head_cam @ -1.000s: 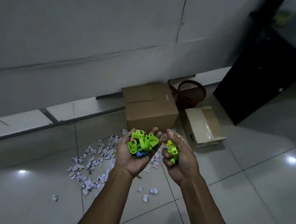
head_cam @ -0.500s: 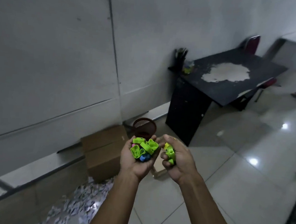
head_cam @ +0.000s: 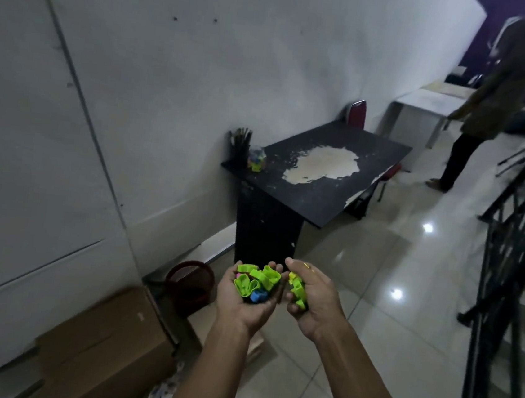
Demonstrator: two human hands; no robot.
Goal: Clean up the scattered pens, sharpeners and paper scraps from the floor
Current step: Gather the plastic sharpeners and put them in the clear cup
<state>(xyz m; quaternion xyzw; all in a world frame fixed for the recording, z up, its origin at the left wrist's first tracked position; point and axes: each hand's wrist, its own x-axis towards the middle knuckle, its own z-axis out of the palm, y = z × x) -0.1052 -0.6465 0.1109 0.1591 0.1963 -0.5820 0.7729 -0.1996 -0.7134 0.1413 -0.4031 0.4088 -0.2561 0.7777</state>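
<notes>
My left hand [head_cam: 245, 304] is cupped palm up and holds a heap of sharpeners [head_cam: 255, 282], mostly bright green with a blue and a pink one among them. Just to its right, my right hand [head_cam: 314, 298] curls around more green sharpeners [head_cam: 296, 291]. Both hands are held at chest height, in front of a black desk [head_cam: 317, 185]. On the desk's far left corner stand a dark holder of pens [head_cam: 239, 146] and a clear jar of coloured sharpeners [head_cam: 256, 159]. A few paper scraps [head_cam: 167, 386] show on the floor between my arms and the boxes.
A dark red mesh bin [head_cam: 189, 283] stands by the wall, left of the desk. Brown cardboard boxes [head_cam: 102, 350] lie at the lower left. A person [head_cam: 488, 102] stands at the far right by a white table [head_cam: 426, 109]. Black metal frames [head_cam: 514, 257] line the right side.
My view has swung up and to the right, from the scraps on the floor to the black desk. Both hands keep the sharpeners and stay close together.
</notes>
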